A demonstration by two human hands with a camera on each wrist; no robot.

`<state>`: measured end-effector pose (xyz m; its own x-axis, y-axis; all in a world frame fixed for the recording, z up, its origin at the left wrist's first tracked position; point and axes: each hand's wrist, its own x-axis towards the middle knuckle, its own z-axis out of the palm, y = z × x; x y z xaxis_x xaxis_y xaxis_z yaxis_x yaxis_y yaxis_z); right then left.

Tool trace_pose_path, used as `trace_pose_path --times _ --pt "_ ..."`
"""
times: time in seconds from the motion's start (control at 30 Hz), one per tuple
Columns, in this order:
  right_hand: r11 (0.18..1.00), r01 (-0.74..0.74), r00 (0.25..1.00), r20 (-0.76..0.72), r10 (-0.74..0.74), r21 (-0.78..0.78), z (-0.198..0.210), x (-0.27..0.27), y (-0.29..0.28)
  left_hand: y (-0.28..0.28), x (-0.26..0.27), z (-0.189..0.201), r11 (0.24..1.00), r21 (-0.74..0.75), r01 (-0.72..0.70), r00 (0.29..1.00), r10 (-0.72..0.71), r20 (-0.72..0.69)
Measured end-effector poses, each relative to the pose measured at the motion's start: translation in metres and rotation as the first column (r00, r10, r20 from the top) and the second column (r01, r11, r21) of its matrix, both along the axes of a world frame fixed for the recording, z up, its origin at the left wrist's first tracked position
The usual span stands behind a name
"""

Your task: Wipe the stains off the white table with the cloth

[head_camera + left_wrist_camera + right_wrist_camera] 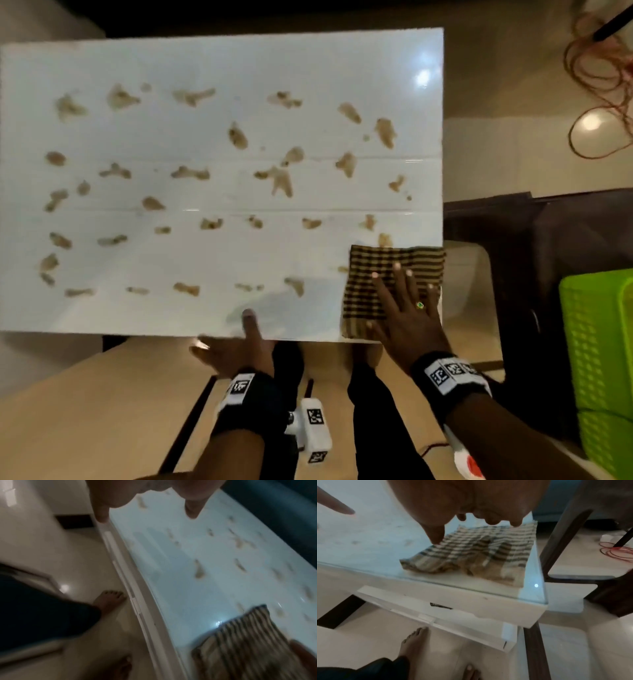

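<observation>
Cloth position: I am seeing the folded brown-and-cream checked cloth [394, 291] lying flat at the near right corner of the glossy white rectangular table [219, 61], its right edge reaching the table's right edge

Right grip: my right hand [407, 315] is pressing down on the cloth with fingers straight and spread, holding nothing in a curl

Left grip: my left hand [236, 346] is resting at the table's near edge, thumb lying on top of the surface; the other fingers are reaching past the edge and I cannot tell how they are lying

Stains: the many tan smeared stains [281, 181] are covering nearly the whole surface, so I am judging the wiping as barely begun

Risk, cloth slipping: a flat palm is giving only friction on a slick top, so I am expecting the cloth could bunch or stay behind under a fast stroke

Risk, edge: starting this close to the corner, an outward stroke could be dragging the cloth off the side

Risk, smearing: one folded face could be loading up and spreading residue instead of lifting it

Risk, table shifting: hard pushes could be sliding the table unless my left hand is bracing it
</observation>
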<state>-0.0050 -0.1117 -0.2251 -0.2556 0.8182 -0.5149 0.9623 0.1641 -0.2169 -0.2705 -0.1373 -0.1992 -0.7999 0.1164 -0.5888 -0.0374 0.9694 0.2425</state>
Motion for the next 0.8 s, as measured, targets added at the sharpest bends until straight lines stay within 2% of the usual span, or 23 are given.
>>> trace_pose_path --times 0.03,0.07,0.1,0.13,0.17,0.23,0.27,0.37,0.47,0.53,0.57,0.63,0.67,0.73,0.77,0.8 --pt "1.000 -0.015 1.000 0.012 0.015 0.013 -0.010 -0.001 0.000 -0.005 0.000 -0.010 0.982 -0.013 -0.187 0.982 0.187 0.038" --pt "0.999 -0.027 0.999 0.027 0.027 0.024 -0.015 -0.001 0.000 -0.004 0.003 -0.012 0.927 -0.026 -0.373 0.919 0.373 0.130" --pt "0.999 -0.046 0.998 0.034 0.045 0.028 -0.022 0.001 0.003 -0.003 0.006 -0.021 0.830 -0.008 -0.558 0.796 0.538 0.277" --pt "0.998 -0.061 0.997 0.045 0.060 0.026 -0.025 0.003 0.004 -0.001 0.010 -0.030 0.707 0.016 -0.707 0.646 0.635 0.424" --pt "0.997 -0.078 0.996 0.046 0.077 0.020 -0.028 0.006 0.005 0.001 0.011 -0.040 0.649 0.030 -0.760 0.572 0.646 0.505" --pt "0.996 -0.090 0.995 0.048 0.090 0.002 -0.033 0.009 0.008 -0.014 0.000 -0.087 0.572 0.051 -0.819 0.503 0.672 0.543" --pt "0.996 -0.087 0.995 0.055 0.087 0.001 -0.036 0.012 0.010 -0.016 -0.002 -0.096 0.560 0.057 -0.826 0.496 0.676 0.544" --pt "0.996 -0.086 0.994 0.072 0.086 0.001 -0.037 0.014 0.017 0.001 0.004 -0.069 0.548 0.060 -0.835 0.453 0.620 0.641" --pt "0.992 -0.119 0.989 0.095 0.116 0.032 -0.039 0.012 0.037 -0.002 0.004 -0.054 0.577 0.079 -0.813 0.445 0.528 0.724" --pt "0.992 -0.109 0.988 0.116 0.101 0.067 -0.043 0.006 0.064 -0.008 0.001 -0.059 0.477 0.108 -0.872 0.361 0.479 0.800" --pt "0.992 -0.090 0.990 0.118 0.080 0.086 -0.046 0.000 0.079 -0.004 0.001 -0.053 0.483 0.117 -0.868 0.365 0.458 0.811" --pt "0.992 -0.063 0.991 0.126 0.049 0.108 -0.047 -0.012 0.103 0.007 0.006 -0.043 0.522 0.165 -0.837 0.448 0.480 0.754" --pt "0.992 -0.061 0.991 0.126 0.047 0.112 -0.048 -0.016 0.108 0.010 0.011 -0.042 0.531 0.183 -0.827 0.463 0.459 0.758" --pt "0.991 -0.081 0.989 0.129 0.067 0.105 -0.048 -0.016 0.104 0.015 0.012 -0.036 0.468 0.180 -0.865 0.408 0.449 0.795" --pt "0.992 -0.086 0.988 0.138 0.073 0.093 -0.047 -0.011 0.098 0.012 0.010 -0.038 0.464 0.186 -0.866 0.411 0.449 0.793" --pt "0.994 -0.077 0.989 0.135 0.066 0.081 -0.047 -0.006 0.086 0.011 0.008 -0.039 0.494 0.180 -0.850 0.433 0.464 0.773"
